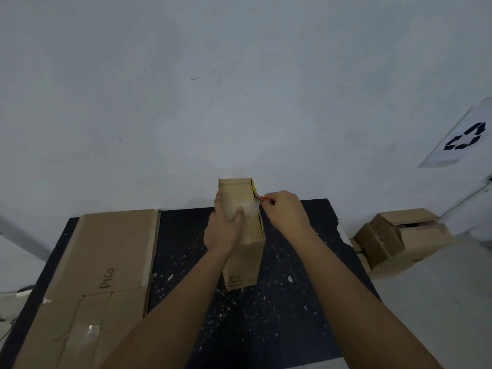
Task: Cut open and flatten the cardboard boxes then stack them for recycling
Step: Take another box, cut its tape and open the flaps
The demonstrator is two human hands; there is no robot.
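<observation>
Box (pixel 241 209): upright at table (pixel 292 302) centre, long axis vertical. Left hand (pixel 225 227) wrapped round its top from 9 o'clock. Right hand (pixel 286 210), at 3 o'clock, pinches cutter (pixel 262 199), blade touching right edge; nearer the cut.

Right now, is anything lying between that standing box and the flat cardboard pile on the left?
Nothing visible. Only bare speckled table separates the box, gripped by the left hand, from the flattened cardboard.
</observation>
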